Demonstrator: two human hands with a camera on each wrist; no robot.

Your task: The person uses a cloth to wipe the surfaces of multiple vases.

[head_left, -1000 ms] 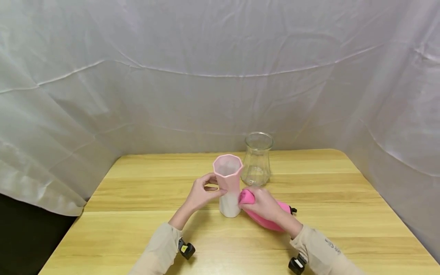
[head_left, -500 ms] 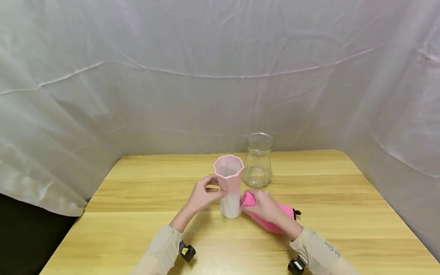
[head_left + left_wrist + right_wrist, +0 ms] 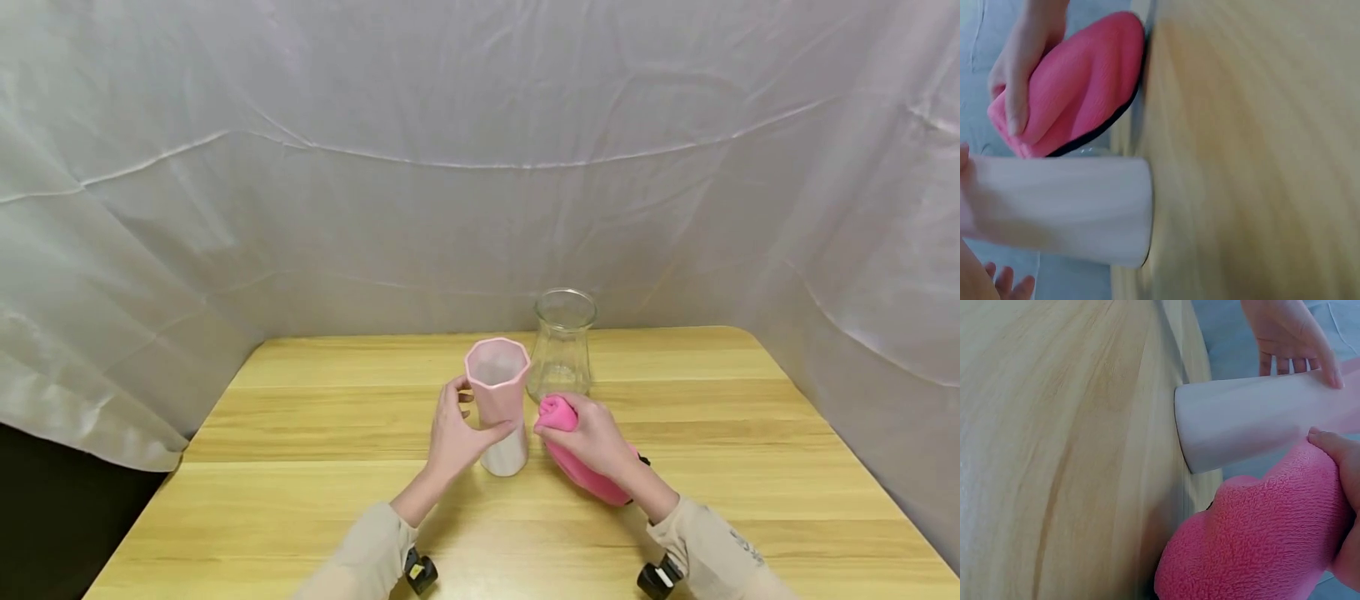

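Both hands grip: left hand point(image 3: 457, 433) the vase point(image 3: 498, 400), right hand point(image 3: 592, 437) the cloth point(image 3: 588, 475); only head view shows the jar point(image 3: 562, 350)

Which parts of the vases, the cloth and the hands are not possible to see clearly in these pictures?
- Pink vase: head view, its left side hidden by the left hand; left wrist view, blurred.
- Pink cloth: head view, middle hidden by the right hand.
- Glass vase: base hidden behind the pink cloth and pink vase.
- Right wrist view: right hand cut off by the edge.
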